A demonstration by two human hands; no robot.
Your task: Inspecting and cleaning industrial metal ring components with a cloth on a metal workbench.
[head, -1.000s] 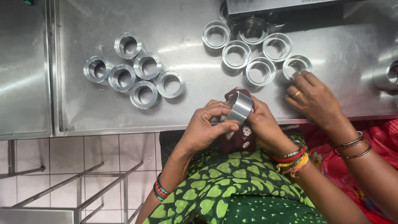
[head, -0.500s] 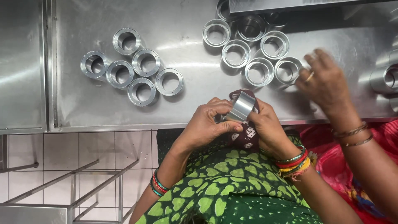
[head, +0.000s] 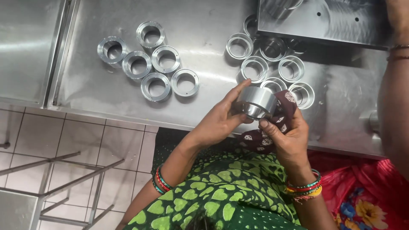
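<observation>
The left hand (head: 219,121) gripped a short, shiny metal ring (head: 256,103) by its rim, thumb and fingers wrapped round its near side, and held it tilted just above the front edge of the stainless-steel worktop (head: 204,25). The right hand (head: 287,138) was clenched on a dark maroon cloth with small white printed squares (head: 279,117), bunched against the ring's right side and underside, with the thumb lying just below the ring. Ring, cloth and both hands touched one another, in front of the person's green leaf-patterned garment (head: 213,191).

On the worktop to the left lay a cluster of six similar machined metal rings (head: 147,61), flat with their bores facing up, several touching their neighbours. A second cluster of like rings (head: 266,66) lay beyond the hands; its farthest rings were partly tucked under a flat steel plate with small holes (head: 324,19) at the upper right.

At the right edge, another person's forearm (head: 394,102), with thin bangles near the wrist, reached up along the frame; its hand was out of view. A red floral garment (head: 358,196) showed below it. White floor tiles (head: 85,145) and a metal frame (head: 64,183) lay at lower left.
</observation>
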